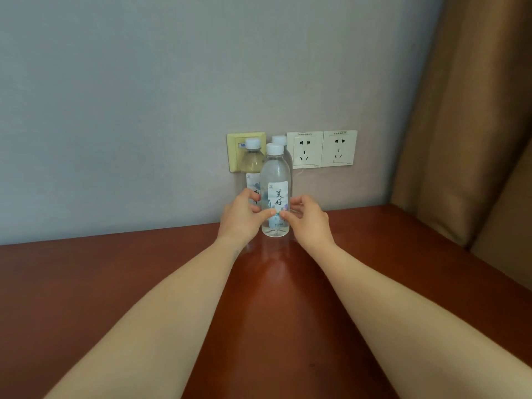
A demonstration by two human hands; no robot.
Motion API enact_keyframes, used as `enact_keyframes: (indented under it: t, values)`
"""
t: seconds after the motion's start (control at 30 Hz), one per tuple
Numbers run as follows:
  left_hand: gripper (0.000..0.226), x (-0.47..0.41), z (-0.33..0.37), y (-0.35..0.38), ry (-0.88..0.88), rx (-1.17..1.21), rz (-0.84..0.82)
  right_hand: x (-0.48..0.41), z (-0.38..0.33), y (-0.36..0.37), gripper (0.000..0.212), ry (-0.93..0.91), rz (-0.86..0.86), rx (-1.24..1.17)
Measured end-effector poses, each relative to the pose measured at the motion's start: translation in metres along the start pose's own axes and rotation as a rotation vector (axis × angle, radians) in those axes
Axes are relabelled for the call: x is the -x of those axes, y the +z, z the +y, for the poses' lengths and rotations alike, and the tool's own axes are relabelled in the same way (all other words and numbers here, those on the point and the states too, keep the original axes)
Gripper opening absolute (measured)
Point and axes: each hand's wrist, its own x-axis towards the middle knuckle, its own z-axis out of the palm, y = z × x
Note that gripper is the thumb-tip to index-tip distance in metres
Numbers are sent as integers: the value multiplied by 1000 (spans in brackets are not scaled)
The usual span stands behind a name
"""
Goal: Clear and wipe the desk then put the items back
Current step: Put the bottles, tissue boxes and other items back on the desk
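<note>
Three clear water bottles with white caps stand upright on the red-brown desk (115, 283), close to the wall. The front bottle (275, 174) carries a white label with black characters. Behind it on the left is a second bottle (252, 161), and a third bottle (280, 141) is mostly hidden behind it on the right. My left hand (240, 216) grips the front bottle from the left, thumb across its lower label. My right hand (306, 216) grips the same bottle from the right, thumb meeting the label too.
A yellowish wall plate (234, 151) sits behind the bottles, and two white power sockets (322, 149) are on the grey wall to their right. A brown curtain (460, 110) hangs at the right, beside the desk's right edge.
</note>
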Motion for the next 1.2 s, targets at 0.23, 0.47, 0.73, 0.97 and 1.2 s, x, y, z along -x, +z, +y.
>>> enact_keyframes:
  t: [0.23, 0.47, 0.73, 0.97, 1.2]
  values:
    - [33, -12, -1, 6, 2, -37, 49, -12, -3, 4, 27, -1, -8, 51]
    - [33, -19, -3, 7, -6, -41, 54, -19, -4, 5, 28, 5, -17, 48]
    - [37, -19, -6, 3, 25, -13, 45, -19, -4, 4, 31, 5, -31, 55]
    - [53, -23, -9, -6, 61, 142, 157, -19, -5, -2, 37, 10, -67, 47]
    - [46, -28, 2, -7, 103, 268, 82, -27, -4, -12, 74, 42, -197, -18]
